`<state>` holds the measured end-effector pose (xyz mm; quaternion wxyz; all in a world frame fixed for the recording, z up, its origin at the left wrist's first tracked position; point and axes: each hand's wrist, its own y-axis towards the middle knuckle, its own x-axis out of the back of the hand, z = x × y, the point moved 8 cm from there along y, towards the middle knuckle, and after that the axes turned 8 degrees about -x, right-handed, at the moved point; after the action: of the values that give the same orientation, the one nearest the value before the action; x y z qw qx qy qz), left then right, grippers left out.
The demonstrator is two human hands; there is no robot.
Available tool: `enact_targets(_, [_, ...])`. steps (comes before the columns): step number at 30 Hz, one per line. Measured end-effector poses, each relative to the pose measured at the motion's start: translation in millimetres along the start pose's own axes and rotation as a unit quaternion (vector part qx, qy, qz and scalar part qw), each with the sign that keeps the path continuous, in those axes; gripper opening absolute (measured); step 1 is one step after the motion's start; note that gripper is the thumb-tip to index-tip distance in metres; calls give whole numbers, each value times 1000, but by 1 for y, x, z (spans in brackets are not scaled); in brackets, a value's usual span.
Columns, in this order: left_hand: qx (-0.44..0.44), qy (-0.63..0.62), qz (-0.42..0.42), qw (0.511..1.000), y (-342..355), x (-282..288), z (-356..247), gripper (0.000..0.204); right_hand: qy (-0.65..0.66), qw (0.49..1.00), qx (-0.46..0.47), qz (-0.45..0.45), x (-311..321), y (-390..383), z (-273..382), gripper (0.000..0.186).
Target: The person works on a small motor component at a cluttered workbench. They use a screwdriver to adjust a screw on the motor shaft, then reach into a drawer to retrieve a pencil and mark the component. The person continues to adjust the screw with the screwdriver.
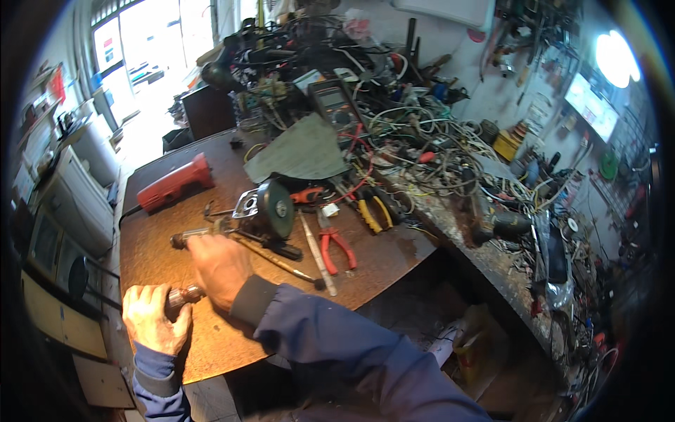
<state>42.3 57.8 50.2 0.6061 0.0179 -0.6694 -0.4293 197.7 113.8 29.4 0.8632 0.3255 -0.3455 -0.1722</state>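
My left hand (151, 318) lies at the table's left front edge, its fingers curled round a brownish metal cylindrical part (184, 295). Just above it my right hand (219, 269) reaches over the wooden table (162, 257), fingertips closed on a slender metal tool with a dark end (178, 241); their exact grip is partly hidden. Right of that hand lie a long thin brush (281, 258), an angle grinder with a green disc (273, 209), a pale strip (316, 257), red pliers (336, 247) and yellow-handled pliers (374, 214).
A red power-tool housing (174, 183) lies at the back left, near a grey-green sheet (295, 151). Behind are a multimeter (334, 105) and heaped cables (422, 141). A cluttered bench (517, 281) runs along the right. Appliances (81, 200) stand at the left.
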Motion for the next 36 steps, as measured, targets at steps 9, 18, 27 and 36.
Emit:
enact_targets(9, [39, -14, -9, 999, -7, 0, 3, 36, 83, 991, 102, 17, 64, -49, 45, 28])
enact_targets(18, [6, 10, -15, 1000, -15, -5, 14, 40, 102, 991, -36, 80, 162, -130, -28, 30])
enact_targets(27, [-14, 46, 6, 999, -31, -31, 48, 46, 85, 980, -178, 2, 233, -207, -83, 21])
enact_targets(36, [-54, 81, -7, 995, -35, -36, 60, 42, 25, 960, -279, -29, 305, -252, -117, 17])
